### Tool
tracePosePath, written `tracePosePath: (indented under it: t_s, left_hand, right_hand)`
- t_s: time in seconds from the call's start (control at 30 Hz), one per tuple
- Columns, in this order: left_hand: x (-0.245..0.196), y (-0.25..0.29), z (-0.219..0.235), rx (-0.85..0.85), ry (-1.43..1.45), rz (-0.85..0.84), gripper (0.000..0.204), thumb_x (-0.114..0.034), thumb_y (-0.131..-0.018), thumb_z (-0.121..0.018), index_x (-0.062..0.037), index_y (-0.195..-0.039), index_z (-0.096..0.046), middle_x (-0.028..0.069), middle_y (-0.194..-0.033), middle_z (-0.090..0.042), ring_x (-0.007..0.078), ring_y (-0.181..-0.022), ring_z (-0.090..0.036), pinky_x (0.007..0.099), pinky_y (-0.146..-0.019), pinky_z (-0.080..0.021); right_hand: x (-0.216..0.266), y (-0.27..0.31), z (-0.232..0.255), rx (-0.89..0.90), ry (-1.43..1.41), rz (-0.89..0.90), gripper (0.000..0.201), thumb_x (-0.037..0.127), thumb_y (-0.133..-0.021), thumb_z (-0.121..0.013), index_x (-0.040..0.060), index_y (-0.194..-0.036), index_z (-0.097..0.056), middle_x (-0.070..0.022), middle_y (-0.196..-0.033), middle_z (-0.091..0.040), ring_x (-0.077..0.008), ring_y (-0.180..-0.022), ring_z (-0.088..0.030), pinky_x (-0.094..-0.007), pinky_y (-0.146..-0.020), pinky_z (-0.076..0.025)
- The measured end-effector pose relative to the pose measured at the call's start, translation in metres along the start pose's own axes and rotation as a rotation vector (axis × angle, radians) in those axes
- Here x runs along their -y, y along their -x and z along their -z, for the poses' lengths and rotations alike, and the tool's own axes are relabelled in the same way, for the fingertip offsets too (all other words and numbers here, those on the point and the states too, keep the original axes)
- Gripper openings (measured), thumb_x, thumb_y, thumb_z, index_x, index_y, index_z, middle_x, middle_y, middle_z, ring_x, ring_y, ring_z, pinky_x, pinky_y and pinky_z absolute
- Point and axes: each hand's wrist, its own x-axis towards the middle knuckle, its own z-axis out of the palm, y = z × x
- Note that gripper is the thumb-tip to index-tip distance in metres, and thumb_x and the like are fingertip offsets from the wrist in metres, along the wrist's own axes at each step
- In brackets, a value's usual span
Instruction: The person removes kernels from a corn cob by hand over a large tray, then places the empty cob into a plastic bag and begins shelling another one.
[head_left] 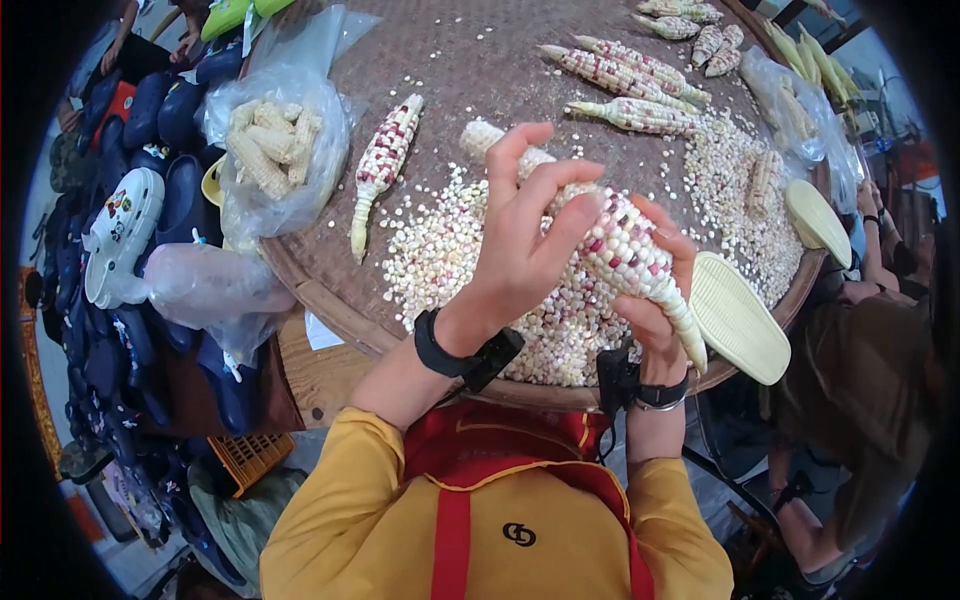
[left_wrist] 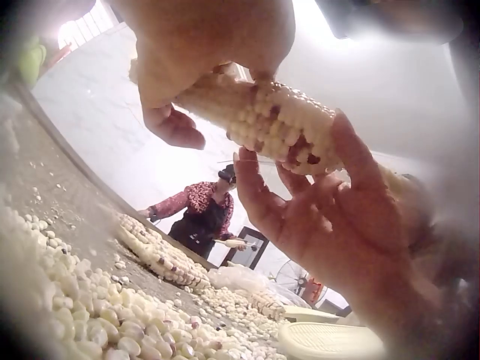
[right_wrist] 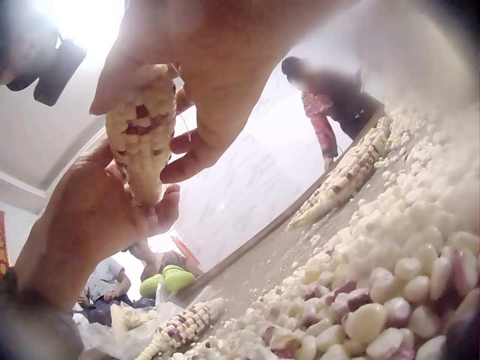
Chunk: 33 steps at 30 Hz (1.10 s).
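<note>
An ear of corn (head_left: 625, 245) with white and dark red kernels slants between my two hands; its far end is stripped to bare cob. My right hand (head_left: 668, 275) grips the tapered near end, fingers wrapped round it. My left hand (head_left: 530, 215) holds the stripped part, its thumb pressed against the edge of the kernels. The right wrist view shows the left hand's fingers (right_wrist: 161, 214) curled about the ear. Beneath both hands spreads a heap of loose kernels (head_left: 570, 340) on a round woven tray (head_left: 330, 300).
One unshelled ear (head_left: 385, 165) lies left on the tray, several more (head_left: 625, 80) at the far right. A plastic bag of bare cobs (head_left: 275, 150) sits at the left rim. A pale sandal-shaped piece (head_left: 740, 318) lies at the right rim. Dark clogs (head_left: 180, 110) crowd the left side; people sit nearby.
</note>
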Motion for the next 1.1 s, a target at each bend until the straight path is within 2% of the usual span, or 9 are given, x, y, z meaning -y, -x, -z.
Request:
tracePosePath:
  t_s: [0.1, 0.23, 0.43, 0.53, 0.7, 0.83, 0.93, 1.0, 1.1]
  left_hand:
    - [0.001, -0.002, -0.001, 0.000, 0.123, 0.057, 0.026, -0.008, -0.081, -0.052, -0.0034, -0.106, -0.057, 0.0093, -0.123, -0.032, 0.0101, -0.093, -0.047, 0.0195, -0.071, -0.042]
    - [-0.002, -0.005, 0.005, 0.036, 0.238, 0.090, 0.026, -0.008, -0.081, -0.055, -0.0028, -0.106, -0.057, 0.0080, -0.123, -0.032, 0.0089, -0.094, -0.047, 0.0191, -0.070, -0.043]
    - [0.006, -0.005, 0.001, 0.173, 0.468, 0.113, 0.026, -0.001, -0.079, -0.057, -0.0014, -0.106, -0.057, 0.0069, -0.125, -0.031, 0.0095, -0.096, -0.048, 0.0219, -0.076, -0.044]
    - [0.004, -0.005, -0.002, 0.183, 0.413, 0.117, 0.028, -0.006, -0.078, -0.060, -0.0047, -0.106, -0.058, 0.0091, -0.122, -0.033, 0.0167, -0.101, -0.047, 0.0255, -0.079, -0.045]
    - [0.001, -0.003, -0.003, 0.145, 0.406, 0.072, 0.026, -0.009, -0.079, -0.057, -0.0060, -0.105, -0.058, 0.0099, -0.124, -0.034, 0.0198, -0.108, -0.043, 0.0290, -0.084, -0.041]
    - [0.015, -0.005, -0.002, 0.082, 0.074, -0.105, 0.024, -0.014, -0.081, -0.057, -0.0058, -0.103, -0.059, 0.0093, -0.120, -0.036, 0.0194, -0.106, -0.044, 0.0297, -0.083, -0.041]
    - [0.012, -0.004, -0.004, 0.033, 0.160, -0.062, 0.022, -0.016, -0.081, -0.058, -0.0057, -0.101, -0.059, 0.0095, -0.116, -0.038, 0.0181, -0.102, -0.045, 0.0282, -0.079, -0.043]
    - [0.003, -0.001, -0.005, 0.053, 0.354, 0.082, 0.021, -0.009, -0.085, -0.051, -0.0041, -0.105, -0.057, 0.0066, -0.117, -0.034, 0.0107, -0.100, -0.044, 0.0224, -0.081, -0.040]
    - [0.003, 0.001, -0.005, 0.040, 0.223, 0.098, 0.020, -0.010, -0.086, -0.051, -0.0036, -0.104, -0.057, 0.0065, -0.113, -0.034, 0.0096, -0.095, -0.045, 0.0215, -0.078, -0.041]
  right_hand:
    - [-0.002, 0.000, -0.006, -0.064, 0.005, -0.009, 0.068, 0.041, -0.070, -0.069, 0.0077, -0.120, -0.037, -0.0226, -0.129, -0.032, -0.0308, -0.119, -0.036, -0.0417, -0.099, -0.031]
    - [0.000, -0.003, -0.013, -0.166, -0.089, -0.131, 0.072, 0.046, -0.075, -0.062, 0.0034, -0.123, -0.030, -0.0216, -0.130, -0.032, -0.0295, -0.119, -0.037, -0.0410, -0.098, -0.033]
    - [0.004, -0.004, -0.001, -0.318, -0.255, -0.216, 0.059, 0.026, -0.076, -0.063, 0.0031, -0.122, -0.034, -0.0214, -0.124, -0.041, -0.0293, -0.115, -0.043, -0.0408, -0.097, -0.036]
    - [0.004, -0.004, 0.004, -0.306, -0.245, -0.195, 0.059, 0.021, -0.074, -0.063, 0.0034, -0.122, -0.034, -0.0211, -0.123, -0.042, -0.0290, -0.115, -0.043, -0.0409, -0.096, -0.037]
    - [0.010, -0.008, 0.001, -0.351, -0.398, -0.221, 0.058, 0.014, -0.068, -0.067, 0.0097, -0.117, -0.038, -0.0215, -0.129, -0.036, -0.0308, -0.117, -0.041, -0.0418, -0.097, -0.037]
    - [0.010, -0.009, -0.001, -0.277, -0.368, -0.174, 0.061, 0.009, -0.064, -0.069, 0.0093, -0.117, -0.038, -0.0201, -0.131, -0.034, -0.0309, -0.118, -0.040, -0.0436, -0.097, -0.037]
    - [0.009, -0.009, -0.001, -0.231, -0.346, -0.140, 0.060, 0.008, -0.063, -0.069, 0.0095, -0.115, -0.040, -0.0208, -0.131, -0.033, -0.0318, -0.118, -0.039, -0.0441, -0.097, -0.037]
    - [0.006, -0.006, 0.000, -0.194, -0.311, -0.121, 0.060, 0.007, -0.063, -0.069, 0.0100, -0.115, -0.040, -0.0213, -0.132, -0.032, -0.0325, -0.119, -0.039, -0.0444, -0.097, -0.037]
    - [0.005, -0.005, -0.003, -0.140, -0.250, -0.104, 0.060, 0.006, -0.063, -0.070, 0.0109, -0.115, -0.040, -0.0223, -0.132, -0.031, -0.0337, -0.119, -0.038, -0.0447, -0.097, -0.036]
